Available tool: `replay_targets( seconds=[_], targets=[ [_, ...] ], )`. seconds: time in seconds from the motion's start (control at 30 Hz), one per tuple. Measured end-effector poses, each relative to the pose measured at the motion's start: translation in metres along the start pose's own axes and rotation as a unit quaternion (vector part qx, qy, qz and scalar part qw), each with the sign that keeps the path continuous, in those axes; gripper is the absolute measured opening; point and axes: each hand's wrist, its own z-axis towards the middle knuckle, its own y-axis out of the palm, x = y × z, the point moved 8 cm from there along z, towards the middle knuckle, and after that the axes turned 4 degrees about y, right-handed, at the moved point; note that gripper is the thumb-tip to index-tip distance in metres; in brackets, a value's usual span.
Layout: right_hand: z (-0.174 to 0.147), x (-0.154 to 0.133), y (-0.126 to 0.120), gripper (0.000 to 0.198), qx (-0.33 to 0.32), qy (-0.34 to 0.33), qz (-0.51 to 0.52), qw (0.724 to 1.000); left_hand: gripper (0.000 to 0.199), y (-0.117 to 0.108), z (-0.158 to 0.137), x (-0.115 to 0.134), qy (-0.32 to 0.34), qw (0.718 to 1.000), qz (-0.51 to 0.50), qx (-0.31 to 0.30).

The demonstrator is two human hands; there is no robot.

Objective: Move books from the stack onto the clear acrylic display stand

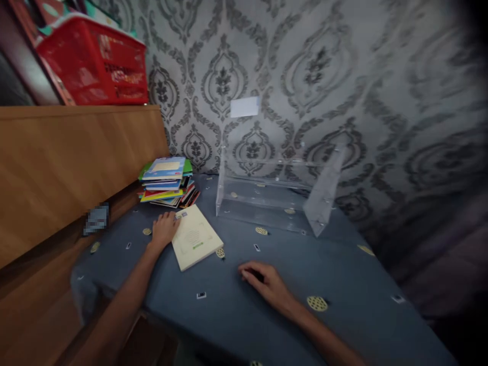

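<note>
A cream-coloured book (pixel 196 239) lies flat and slightly turned on the cloth-covered table. My left hand (pixel 164 230) rests palm down at its upper left edge, with the thumb side touching the cover and the fingers stretched forward. To the right of the book, my right hand (pixel 267 284) lies on the tablecloth, fingers loosely bent, a gap between thumb and forefinger and nothing seen inside. Just behind the left hand stands an uneven stack of books (pixel 163 183). Beyond both hands is a clear plastic rack (pixel 320 198) with transparent shelves.
A dark blue tablecloth (pixel 236 310) with pineapple prints covers the table. On the left, a wooden cabinet (pixel 76 162) carries a red plastic basket (pixel 91 61). Patterned wallpaper (pixel 312 66) rises behind the rack, and a dark curtain-like cloth (pixel 430 244) hangs at the right.
</note>
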Motion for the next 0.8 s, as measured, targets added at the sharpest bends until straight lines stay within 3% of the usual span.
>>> replay_targets(
  seconds=[0.17, 0.33, 0.43, 0.6, 0.7, 0.8],
  targets=[
    [0.01, 0.023, -0.024, 0.028, 0.054, 0.033, 0.025, 0.998, 0.04, 0.0, -0.003, 0.003, 0.008, 1.0, 0.021, 0.01],
    [0.016, 0.042, -0.052, 0.025, 0.131, 0.046, -0.025, 0.99, 0.04, -0.011, -0.012, 0.014, 0.018, 0.998, 0.055, 0.03],
    [0.015, 0.045, -0.068, 0.024, 0.167, 0.053, -0.046, 0.983, 0.042, -0.011, -0.019, 0.027, 0.039, 0.997, 0.066, 0.006],
    [0.01, 0.05, -0.095, 0.024, 0.24, 0.078, -0.089, 0.964, 0.037, 0.0, -0.032, 0.067, 0.161, 0.986, -0.033, -0.02],
    [0.008, 0.056, -0.11, 0.024, 0.276, 0.095, -0.118, 0.949, 0.037, 0.004, -0.041, 0.09, 0.251, 0.958, -0.141, -0.007],
    [0.007, 0.06, -0.122, 0.025, 0.3, 0.108, -0.142, 0.937, 0.042, 0.006, -0.045, 0.098, 0.289, 0.937, -0.198, 0.012]
  ],
)
